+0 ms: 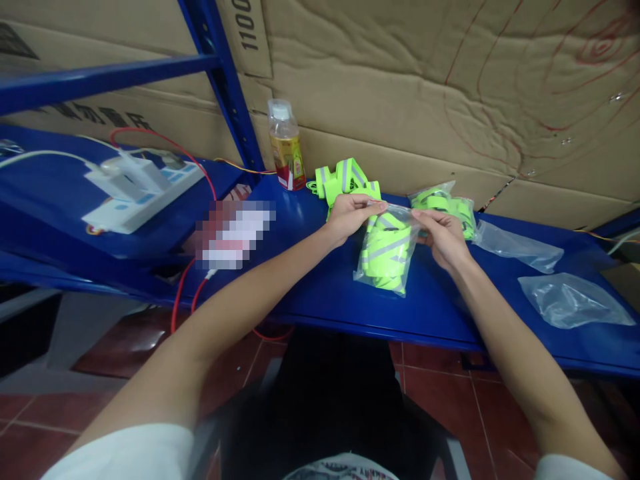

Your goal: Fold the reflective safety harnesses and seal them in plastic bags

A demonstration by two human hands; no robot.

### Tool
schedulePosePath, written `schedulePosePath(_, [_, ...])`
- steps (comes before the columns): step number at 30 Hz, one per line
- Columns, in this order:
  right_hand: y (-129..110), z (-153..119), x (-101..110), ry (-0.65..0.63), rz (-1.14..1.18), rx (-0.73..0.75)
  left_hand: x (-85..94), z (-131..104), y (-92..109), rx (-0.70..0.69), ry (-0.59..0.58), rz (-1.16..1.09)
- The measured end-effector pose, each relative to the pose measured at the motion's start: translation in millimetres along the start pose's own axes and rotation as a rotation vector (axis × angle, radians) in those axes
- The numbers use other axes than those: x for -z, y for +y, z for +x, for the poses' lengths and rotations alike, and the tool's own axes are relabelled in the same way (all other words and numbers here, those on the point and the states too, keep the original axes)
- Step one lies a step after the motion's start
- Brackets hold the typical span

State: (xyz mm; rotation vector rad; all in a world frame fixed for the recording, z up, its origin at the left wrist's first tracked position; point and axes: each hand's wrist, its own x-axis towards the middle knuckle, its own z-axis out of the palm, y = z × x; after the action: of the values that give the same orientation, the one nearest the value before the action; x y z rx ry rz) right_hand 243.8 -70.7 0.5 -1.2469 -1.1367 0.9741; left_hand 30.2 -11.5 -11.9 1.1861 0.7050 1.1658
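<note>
1. Your left hand [347, 217] was closed in a pinch on one top corner of a clear bag [361, 272]; your right hand [443, 235] pinched the other, its fingers partly curled.
2. That bag hung above the blue shelf [320, 293], a neon strap bundle [385, 253] inside (whether its mouth was sealed, you couldn't tell).
3. Behind, one bagged bundle [463, 215] lay packed; loose straps [345, 179] were unbagged, and two flat bags [575, 300] held no straps.

1 clear plastic bag [387, 248], top edge stretched straight, neon yellow-green strapping [384, 261] with silver-grey stripes bundled inside. Mouth end toward the cardboard [370, 147], over blue shelf [320, 293].
</note>
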Motion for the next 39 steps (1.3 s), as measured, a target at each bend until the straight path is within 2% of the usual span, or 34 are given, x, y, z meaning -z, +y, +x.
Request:
schedulePosePath(2, [2, 0, 0, -0.016, -0.021, -0.004, -1.0, 0, -1, -0.011, -0.011, 0.016])
schedulePosePath(4, [3, 0, 1, -0.022, -0.06, 0.057, -1.9, -1, 0, 0.019, -0.022, 0.032])
schedulePosePath(7, [2, 0, 2, -0.013, -0.137, 0.187, -2.6, -3, 5, 0.119, -0.05, 0.024])
schedulePosePath(10, [1, -1, 2, -0.001, -0.152, 0.203, -2.5, -5, 8, 0.204, -0.126, 0.019])
schedulePosePath(12, [1, -1, 2, 0.006, -0.145, 0.171, -2.4, -6, 9, 0.165, -0.135, 0.074])
schedulePosePath(16, [4, -1, 2, -0.032, -0.113, 0.09, -3.4, -7, 6, -0.066, -0.105, 0.193])
schedulePosePath(18, [5, -1, 3, -0.073, -0.095, 0.064, -4.4, -6, 5, -0.118, -0.111, 0.215])
schedulePosePath(20, [5, -1, 4, -0.102, -0.106, 0.089, -5.2, -6, 4, -0.072, -0.115, 0.219])
schedulePosePath(24, [2, -3, 4, -0.115, -0.165, 0.207, -4.7, -7, 2, 0.154, -0.17, 0.188])
schedulePosePath(27, [2, -4, 3, -0.128, -0.181, 0.199, -3.5, -6, -1, 0.078, -0.212, 0.195])
schedulePosePath(30, [5, -4, 1, -0.119, -0.15, 0.127, -3.7, -5, -4, -0.048, -0.204, 0.199])
schedulePosePath(33, [6, -4, 1, -0.15, -0.122, 0.048, -4.5, -5, -6, -0.1, -0.189, 0.224])
schedulePosePath(35, [5, -4, 2, -0.19, -0.119, 0.048, -4.7, -6, -5, -0.078, -0.2, 0.241])
schedulePosePath(39, [0, -8, 3, -0.231, -0.208, 0.149, -4.5, -11, 1, 0.094, -0.271, 0.272])
